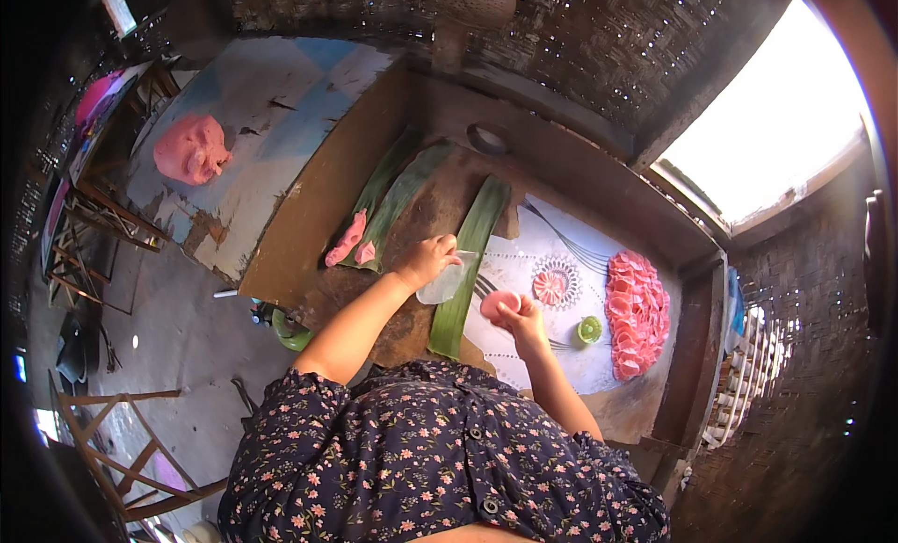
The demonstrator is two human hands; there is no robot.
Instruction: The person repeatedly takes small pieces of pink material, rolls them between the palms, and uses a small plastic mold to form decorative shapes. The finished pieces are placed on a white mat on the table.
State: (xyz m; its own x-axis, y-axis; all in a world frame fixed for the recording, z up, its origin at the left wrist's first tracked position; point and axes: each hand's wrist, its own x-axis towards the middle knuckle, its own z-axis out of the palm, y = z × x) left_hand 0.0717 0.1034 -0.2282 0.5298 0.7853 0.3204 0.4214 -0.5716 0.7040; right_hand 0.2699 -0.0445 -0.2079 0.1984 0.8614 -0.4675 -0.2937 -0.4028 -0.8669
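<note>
My left hand (424,262) pinches the edge of a clear plastic sheet (440,285), which hangs over a long green leaf strip (459,290). In my right hand (527,327) is a thin, flat pink disc (500,306), held by its edge above a white patterned sheet (491,338). On that sheet lie a small cluster of pink discs (548,287) and a small green round object (589,329). A large heap of overlapping pink discs (636,315) covers its right end. Left of my left hand, a lump of pink dough (347,240) and a smaller pink piece (365,252) rest on another leaf strip (407,192).
At the upper left, a big pink dough lump (191,150) sits on a worn, peeling board top (295,87). A dark ring (489,137) lies at the back. Wooden chair frames (126,459) stand at the lower left. A woven wall (582,52) and bright window (779,115) bound the far side.
</note>
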